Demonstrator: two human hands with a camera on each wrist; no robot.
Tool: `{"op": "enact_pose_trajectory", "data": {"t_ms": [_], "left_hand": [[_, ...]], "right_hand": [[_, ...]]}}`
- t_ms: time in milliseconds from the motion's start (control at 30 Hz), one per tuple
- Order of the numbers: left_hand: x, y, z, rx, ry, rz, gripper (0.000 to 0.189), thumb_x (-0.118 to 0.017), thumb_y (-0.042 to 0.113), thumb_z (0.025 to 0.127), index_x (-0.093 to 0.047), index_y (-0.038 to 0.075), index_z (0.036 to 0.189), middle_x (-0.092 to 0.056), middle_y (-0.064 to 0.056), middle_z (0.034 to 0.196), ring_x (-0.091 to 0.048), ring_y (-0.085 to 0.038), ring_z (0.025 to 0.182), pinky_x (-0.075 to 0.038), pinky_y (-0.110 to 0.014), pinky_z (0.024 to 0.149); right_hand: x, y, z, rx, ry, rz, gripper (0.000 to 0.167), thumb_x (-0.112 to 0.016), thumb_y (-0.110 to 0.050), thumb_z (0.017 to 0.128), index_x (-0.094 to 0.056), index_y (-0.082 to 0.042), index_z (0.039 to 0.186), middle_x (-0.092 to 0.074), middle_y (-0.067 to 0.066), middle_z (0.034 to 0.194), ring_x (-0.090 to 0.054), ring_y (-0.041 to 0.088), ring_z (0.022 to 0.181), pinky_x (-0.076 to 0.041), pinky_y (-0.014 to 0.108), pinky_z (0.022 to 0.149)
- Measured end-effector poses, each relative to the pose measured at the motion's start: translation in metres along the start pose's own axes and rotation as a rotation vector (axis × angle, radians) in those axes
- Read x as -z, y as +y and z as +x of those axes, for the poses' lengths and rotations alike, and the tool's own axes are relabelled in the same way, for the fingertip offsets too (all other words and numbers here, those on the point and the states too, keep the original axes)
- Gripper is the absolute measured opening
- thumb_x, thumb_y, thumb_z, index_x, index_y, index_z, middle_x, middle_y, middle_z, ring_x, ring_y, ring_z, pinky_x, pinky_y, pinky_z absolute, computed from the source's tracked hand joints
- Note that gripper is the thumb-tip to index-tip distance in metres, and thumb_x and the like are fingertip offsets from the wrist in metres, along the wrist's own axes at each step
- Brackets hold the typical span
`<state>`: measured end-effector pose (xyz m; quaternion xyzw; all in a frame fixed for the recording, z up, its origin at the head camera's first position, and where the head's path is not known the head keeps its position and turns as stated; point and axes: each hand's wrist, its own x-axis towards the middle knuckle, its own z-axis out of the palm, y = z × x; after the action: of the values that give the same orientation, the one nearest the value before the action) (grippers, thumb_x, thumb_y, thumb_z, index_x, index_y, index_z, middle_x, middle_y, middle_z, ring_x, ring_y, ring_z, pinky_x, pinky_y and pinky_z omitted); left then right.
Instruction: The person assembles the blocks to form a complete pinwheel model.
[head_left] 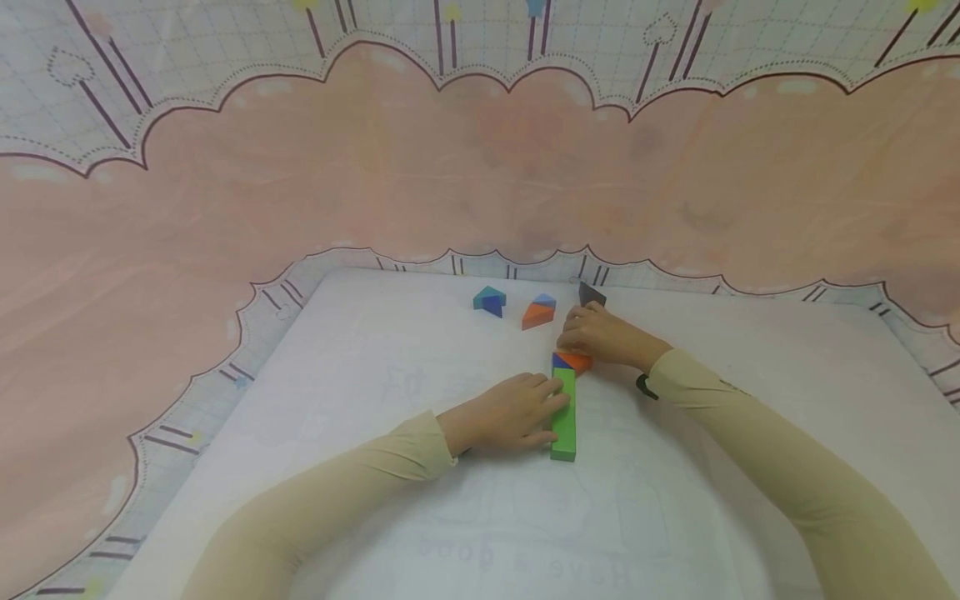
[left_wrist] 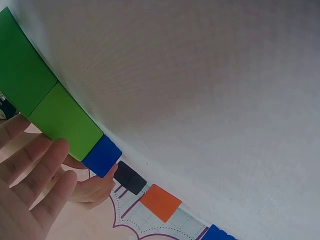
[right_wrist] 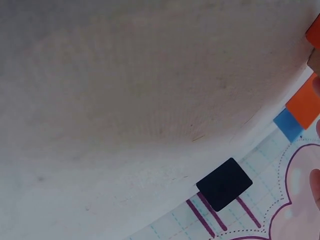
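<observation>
My left hand (head_left: 517,412) rests on the left side of a long green block (head_left: 564,417), its fingers spread over the top. In the left wrist view those fingers lie loosely beside the block, which shows two shades of green. Touching its far end are a blue triangular block (head_left: 559,362) and an orange block (head_left: 579,363). Just beyond them, my right hand (head_left: 609,337) has curled fingers low over the table. At the right wrist view's edge, a small tan block (right_wrist: 314,61) is by its fingertips, under an orange block (right_wrist: 314,34); most of that hand is hidden there.
A black block (head_left: 591,294) stands behind my right hand. Further left on the white table (head_left: 360,350) are an orange block (head_left: 537,315) with a light-blue one (head_left: 544,299), and a teal block (head_left: 488,293) with a dark-blue one (head_left: 492,306). A patterned pink cloth (head_left: 450,167) hangs behind.
</observation>
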<state>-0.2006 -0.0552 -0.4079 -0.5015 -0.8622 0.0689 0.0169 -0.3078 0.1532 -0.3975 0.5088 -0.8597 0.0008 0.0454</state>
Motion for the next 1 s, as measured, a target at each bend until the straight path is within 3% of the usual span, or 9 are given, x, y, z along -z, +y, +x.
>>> {"op": "enact_pose_trajectory", "data": {"t_ms": [233,567,800,1000], "left_hand": [[0.002,0.001,-0.001,0.009,-0.009,-0.002,0.05,-0.044,0.048,0.095,-0.044,0.014,0.131,-0.047,-0.004,0.132,-0.049,-0.017,0.117,-0.039,-0.032,0.105],[0.002,0.001,-0.002,0.014,-0.011,-0.022,0.051,-0.044,0.048,0.095,-0.043,0.013,0.133,-0.046,-0.006,0.136,-0.048,-0.019,0.122,-0.037,-0.034,0.108],[0.002,0.001,-0.003,0.014,-0.008,-0.029,0.051,-0.045,0.048,0.095,-0.044,0.013,0.132,-0.047,-0.005,0.133,-0.049,-0.017,0.119,-0.038,-0.033,0.107],[0.002,0.002,-0.003,0.015,-0.008,-0.035,0.05,-0.045,0.047,0.095,-0.044,0.013,0.133,-0.047,-0.005,0.133,-0.049,-0.017,0.119,-0.037,-0.033,0.108]], "right_hand": [[-0.002,0.0,0.0,0.005,0.019,0.002,0.023,-0.072,-0.007,0.08,-0.072,-0.017,0.1,-0.072,0.0,0.095,-0.056,0.023,0.1,-0.04,0.035,0.078],[0.006,-0.005,0.003,-0.034,-0.037,-0.001,0.027,-0.07,-0.016,0.084,-0.07,-0.02,0.11,-0.071,-0.001,0.104,-0.058,0.02,0.104,-0.044,0.038,0.087],[0.009,-0.015,0.006,0.021,-0.055,-0.006,0.035,-0.071,-0.005,0.08,-0.069,-0.023,0.111,-0.069,0.001,0.105,-0.055,0.024,0.106,-0.043,0.046,0.091],[0.006,-0.016,0.006,0.021,-0.033,-0.013,0.033,-0.073,-0.004,0.078,-0.072,-0.022,0.105,-0.069,0.001,0.101,-0.055,0.024,0.105,-0.043,0.049,0.093]]}}
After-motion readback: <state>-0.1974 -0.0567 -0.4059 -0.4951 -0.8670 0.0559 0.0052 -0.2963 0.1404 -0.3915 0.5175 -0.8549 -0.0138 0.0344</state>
